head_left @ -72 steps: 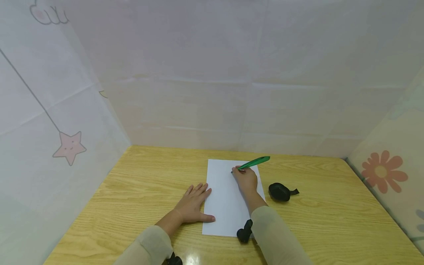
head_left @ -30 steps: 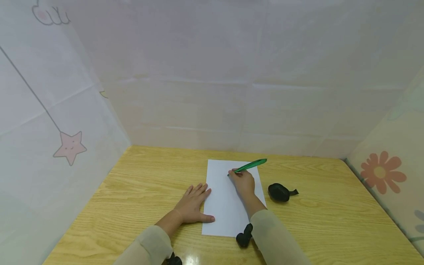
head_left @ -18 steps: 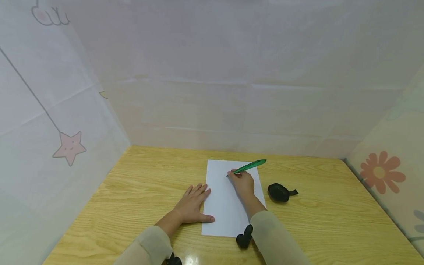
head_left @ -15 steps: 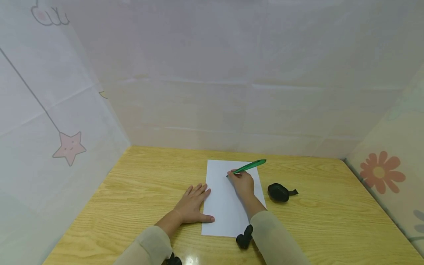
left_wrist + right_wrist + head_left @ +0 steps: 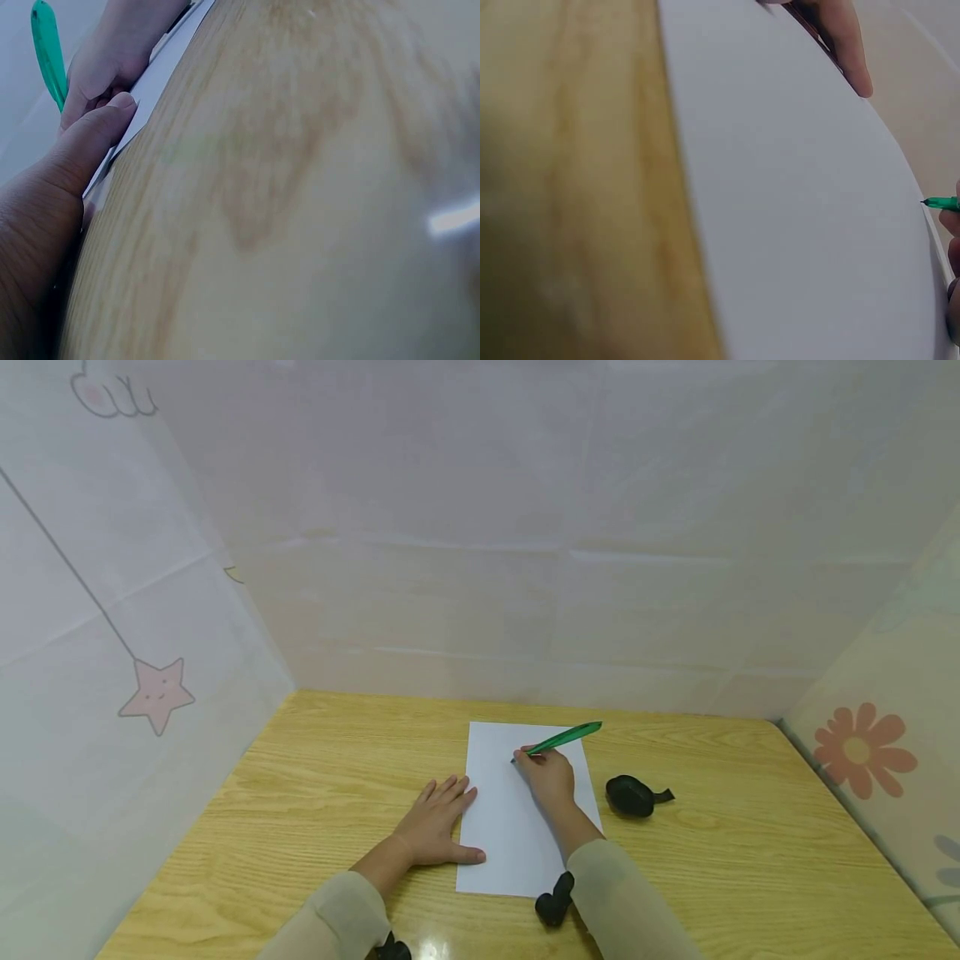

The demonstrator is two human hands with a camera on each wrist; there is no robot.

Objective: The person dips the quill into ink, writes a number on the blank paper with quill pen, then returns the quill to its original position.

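A white sheet of paper (image 5: 498,827) lies upright-wise on the wooden table. My left hand (image 5: 438,827) is spread flat at its left edge, thumb and fingertips resting on the sheet. Over the upper part of the sheet, my right hand (image 5: 551,777) pinches a green pen (image 5: 566,737) with a broad, leaf-shaped upper end. The pen slants up to the right, and its dark tip is right at the paper. In the right wrist view the pen (image 5: 943,202) shows at the right edge beside curled fingers. The left wrist view shows the left thumb (image 5: 97,135) on the paper's edge.
A black rounded object (image 5: 630,797) with a short flat tab sits on the table (image 5: 720,860) to the right of the sheet. Black devices (image 5: 553,902) are worn at the wrists. A pale printed cloth (image 5: 480,568) hangs behind and at both sides.
My right hand has shifted slightly down and left across the sheet with the pen, most of it earlier on. The left hand has stayed in place.
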